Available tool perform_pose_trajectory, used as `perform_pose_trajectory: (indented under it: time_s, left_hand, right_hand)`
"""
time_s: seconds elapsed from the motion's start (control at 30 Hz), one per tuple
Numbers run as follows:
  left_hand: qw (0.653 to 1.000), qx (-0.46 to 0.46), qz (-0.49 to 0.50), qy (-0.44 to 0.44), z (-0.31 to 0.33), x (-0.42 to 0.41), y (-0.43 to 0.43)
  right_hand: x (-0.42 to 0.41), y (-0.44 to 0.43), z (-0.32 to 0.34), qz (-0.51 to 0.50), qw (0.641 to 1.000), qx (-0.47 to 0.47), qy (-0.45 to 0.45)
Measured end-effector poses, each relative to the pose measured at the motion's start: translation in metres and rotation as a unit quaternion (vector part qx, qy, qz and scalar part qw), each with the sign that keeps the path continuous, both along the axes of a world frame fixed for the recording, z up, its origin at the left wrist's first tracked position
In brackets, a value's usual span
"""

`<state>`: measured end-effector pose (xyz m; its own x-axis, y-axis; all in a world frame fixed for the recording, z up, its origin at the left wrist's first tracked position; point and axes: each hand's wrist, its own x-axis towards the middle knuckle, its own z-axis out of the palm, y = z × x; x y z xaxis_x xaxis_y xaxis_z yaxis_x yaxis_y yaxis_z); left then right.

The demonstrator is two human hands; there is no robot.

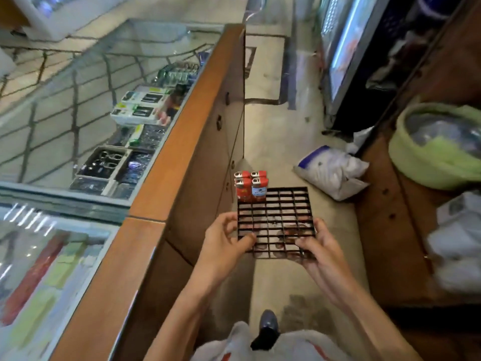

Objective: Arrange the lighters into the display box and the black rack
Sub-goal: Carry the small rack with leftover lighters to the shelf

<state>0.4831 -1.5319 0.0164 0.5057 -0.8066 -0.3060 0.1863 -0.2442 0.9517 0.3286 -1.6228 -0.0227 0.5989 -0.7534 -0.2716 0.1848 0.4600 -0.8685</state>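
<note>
Head view looks down on the black rack (289, 201), held level in mid-air above the floor (270, 131) beside the glass display counter (166, 162). Four red lighters (251, 187) stand upright in its far left corner slots. The left hand (223, 241) pinches the near left edge, thumb on the grid. The right hand (321, 252) grips the near right corner, fingers curled around it. A white bag (333, 173) lies on the floor just beyond.
</note>
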Motion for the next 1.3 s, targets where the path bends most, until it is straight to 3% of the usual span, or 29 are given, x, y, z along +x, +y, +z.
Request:
perform_pose_trajectory:
  time_s: [0.43,0.8,1.1,1.3]
  left_hand:
    - [0.983,0.013,-0.182,0.002,0.007,0.029,-0.262]
    - [0.929,0.009,-0.371,-0.018,0.03,0.068,-0.522]
    - [0.876,-0.003,-0.48,-0.04,0.018,0.014,-0.724]
    - [0.857,-0.031,-0.514,-0.028,0.01,-0.04,-0.843]
  right_hand:
    - [0.009,-0.219,-0.001,-0.164,0.986,-0.012,0.004]
    - [0.046,-0.4,0.027,-0.334,0.942,-0.037,0.025]
    - [0.008,-0.563,0.023,-0.498,0.867,-0.003,0.014]
    - [-0.044,-0.662,0.024,-0.511,0.859,-0.022,0.029]
